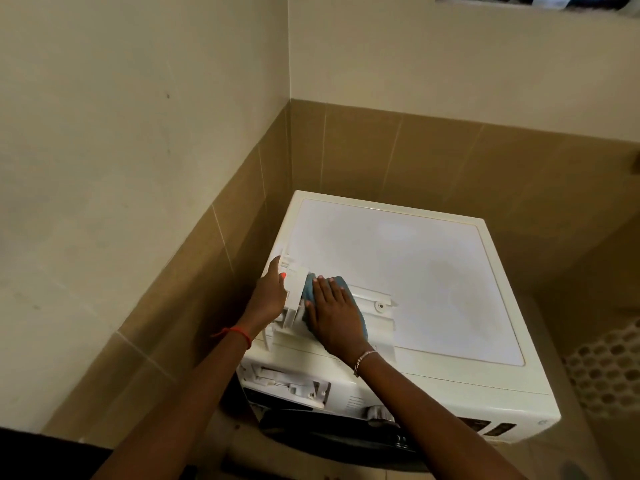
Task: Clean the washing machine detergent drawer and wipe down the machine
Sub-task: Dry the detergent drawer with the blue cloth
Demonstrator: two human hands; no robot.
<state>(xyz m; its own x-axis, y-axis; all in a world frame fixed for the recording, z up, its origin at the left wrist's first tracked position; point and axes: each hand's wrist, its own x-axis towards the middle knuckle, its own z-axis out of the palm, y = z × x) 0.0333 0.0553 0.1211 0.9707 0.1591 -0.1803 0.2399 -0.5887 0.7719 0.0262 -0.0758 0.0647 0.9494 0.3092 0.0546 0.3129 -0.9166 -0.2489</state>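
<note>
Evidently the detergent drawer (pixel 294 296) sat out on the washing machine (pixel 415 271), centre-left of frame. It looked like light, stiff plastic, probably slick, and best held by its rim, where the left hand (pixel 270 292) gripped it. The right hand (pixel 334 317) pressed the soft cloth (pixel 309 289), fingers straight.

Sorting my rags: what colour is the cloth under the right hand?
Teal-blue cloth, seen in the head view.

Fuzzy cloth (pixel 341 284); smooth plastic drawer (pixel 372 315)
</note>
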